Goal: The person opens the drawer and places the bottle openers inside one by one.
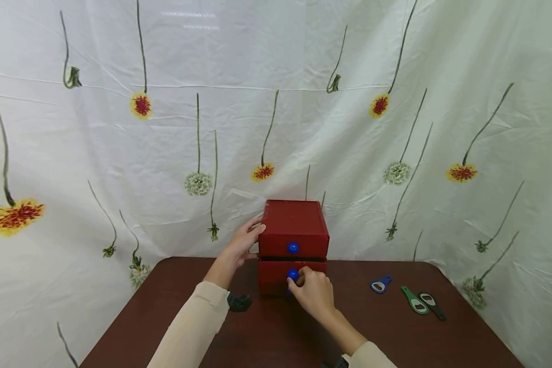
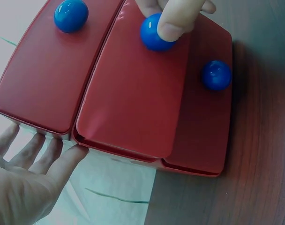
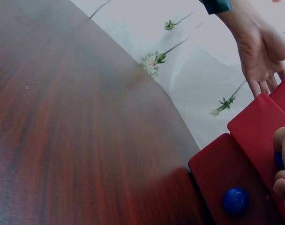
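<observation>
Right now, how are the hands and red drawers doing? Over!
Left hand against side of red box; right hand pinching blue knob on middle drawer. Drawer poking out a bit. Bottle openers off right, not in the way.

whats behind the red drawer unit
A flowered cloth shows behind and above the red drawer unit; anything low against its back is covered by the unit itself.

Behind the table (image 1: 377, 324) we saw a white cloth (image 1: 299, 128), creased and printed with long-stemmed flowers (image 1: 262, 173), red-and-yellow or pale. Near its top we noted two bright streaks (image 1: 201, 27). The table was dark reddish-brown, wood-grained, with rounded far corners.
</observation>
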`<state>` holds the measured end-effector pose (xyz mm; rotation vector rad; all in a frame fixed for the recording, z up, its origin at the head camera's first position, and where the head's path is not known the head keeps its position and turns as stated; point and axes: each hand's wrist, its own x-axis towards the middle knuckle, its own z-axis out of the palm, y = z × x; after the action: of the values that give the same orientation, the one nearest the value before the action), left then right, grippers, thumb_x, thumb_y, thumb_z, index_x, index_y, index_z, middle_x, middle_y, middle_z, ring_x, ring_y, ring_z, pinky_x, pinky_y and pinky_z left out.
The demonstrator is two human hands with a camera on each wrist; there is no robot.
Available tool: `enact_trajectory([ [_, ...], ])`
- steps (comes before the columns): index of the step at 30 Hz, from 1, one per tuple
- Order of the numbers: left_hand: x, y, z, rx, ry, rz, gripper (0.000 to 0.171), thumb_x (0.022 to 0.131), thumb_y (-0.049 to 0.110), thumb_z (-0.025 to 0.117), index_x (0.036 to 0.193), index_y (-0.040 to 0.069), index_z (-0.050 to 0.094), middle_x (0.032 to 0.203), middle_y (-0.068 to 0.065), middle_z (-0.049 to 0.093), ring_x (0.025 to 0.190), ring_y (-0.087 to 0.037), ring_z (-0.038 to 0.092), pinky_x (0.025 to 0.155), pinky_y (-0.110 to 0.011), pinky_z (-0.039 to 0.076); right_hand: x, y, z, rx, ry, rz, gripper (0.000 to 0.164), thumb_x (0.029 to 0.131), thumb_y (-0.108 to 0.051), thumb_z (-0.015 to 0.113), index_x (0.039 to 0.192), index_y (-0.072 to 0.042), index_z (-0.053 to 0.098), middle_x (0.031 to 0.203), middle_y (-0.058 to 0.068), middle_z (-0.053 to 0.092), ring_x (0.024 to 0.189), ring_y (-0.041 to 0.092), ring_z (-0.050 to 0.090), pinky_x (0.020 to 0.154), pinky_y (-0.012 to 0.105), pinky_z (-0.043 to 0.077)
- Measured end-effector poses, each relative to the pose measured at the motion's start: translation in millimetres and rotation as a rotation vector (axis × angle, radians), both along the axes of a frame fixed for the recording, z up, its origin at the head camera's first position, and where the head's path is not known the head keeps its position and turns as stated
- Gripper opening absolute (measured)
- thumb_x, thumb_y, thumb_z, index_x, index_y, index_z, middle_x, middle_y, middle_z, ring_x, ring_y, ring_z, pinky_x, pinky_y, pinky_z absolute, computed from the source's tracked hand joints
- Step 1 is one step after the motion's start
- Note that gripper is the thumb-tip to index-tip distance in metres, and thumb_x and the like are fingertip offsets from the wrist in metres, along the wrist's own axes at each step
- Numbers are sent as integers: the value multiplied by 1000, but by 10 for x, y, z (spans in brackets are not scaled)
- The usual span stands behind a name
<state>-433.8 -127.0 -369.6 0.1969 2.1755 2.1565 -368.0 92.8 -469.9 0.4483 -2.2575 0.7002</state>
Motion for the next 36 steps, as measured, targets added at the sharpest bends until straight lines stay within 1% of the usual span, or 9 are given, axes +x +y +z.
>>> enact_trajectory([
  [5, -2, 24, 24, -2, -3, -3, 54, 108, 33, 58, 158, 21, 42, 160, -14, 37, 147, -40, 35, 100, -72, 41, -91, 24, 17, 18, -6, -27, 28, 82, -30, 88, 79, -10, 69, 65, -9, 63, 52, 6, 57, 45, 25, 48],
  [8, -3, 35, 25, -3, -4, 6, 54, 108, 33, 59, 158, 22, 43, 160, -14, 37, 146, -41, 36, 100, -73, 41, -153, 36, 31, 46, -3, -30, 29, 84, -30, 87, 77, -11, 67, 63, -8, 61, 50, 6, 54, 44, 24, 46],
  [11, 4, 46, 22, 0, -6, 9, 54, 108, 32, 59, 158, 22, 43, 160, -15, 38, 146, -42, 35, 100, -73, 40, -190, 43, 34, 79, 3, -26, 31, 86, -30, 86, 74, -11, 64, 60, -7, 56, 47, 6, 49, 42, 22, 42],
  [15, 5, 49, 22, 7, -11, 9, 54, 108, 32, 59, 158, 21, 43, 159, -15, 39, 146, -43, 35, 100, -73, 40, -194, 49, 12, 90, 15, -27, 32, 86, -30, 86, 74, -11, 63, 59, -8, 54, 46, 5, 46, 42, 22, 41],
  [24, 3, 21, 40, 21, -8, 8, 53, 108, 31, 58, 158, 21, 42, 159, -15, 41, 144, -41, 38, 98, -71, 43, -209, 23, -1, 79, 31, -26, 30, 86, -33, 86, 79, -10, 67, 62, -6, 59, 48, 6, 52, 44, 23, 44],
  [27, 3, 13, 39, 19, -5, 14, 54, 108, 32, 58, 159, 21, 42, 158, -14, 41, 144, -40, 40, 97, -70, 44, -202, 19, -17, 58, 26, -19, 30, 86, -33, 86, 83, -8, 70, 64, -6, 62, 50, 6, 55, 46, 24, 47],
  [31, 16, 17, 24, 20, -12, 22, 53, 108, 31, 58, 158, 21, 43, 159, -14, 41, 144, -40, 40, 98, -70, 45, -171, 25, -60, -10, 5, 8, 29, 87, -32, 86, 89, -7, 72, 67, -6, 64, 53, 5, 56, 50, 25, 50],
  [36, 27, 26, 8, 23, -14, 24, 53, 108, 32, 58, 158, 22, 43, 159, -14, 40, 144, -40, 39, 98, -70, 44, -151, 42, -149, -78, 5, 19, 27, 87, -31, 86, 93, -7, 74, 66, -9, 65, 55, 3, 55, 51, 25, 49],
])
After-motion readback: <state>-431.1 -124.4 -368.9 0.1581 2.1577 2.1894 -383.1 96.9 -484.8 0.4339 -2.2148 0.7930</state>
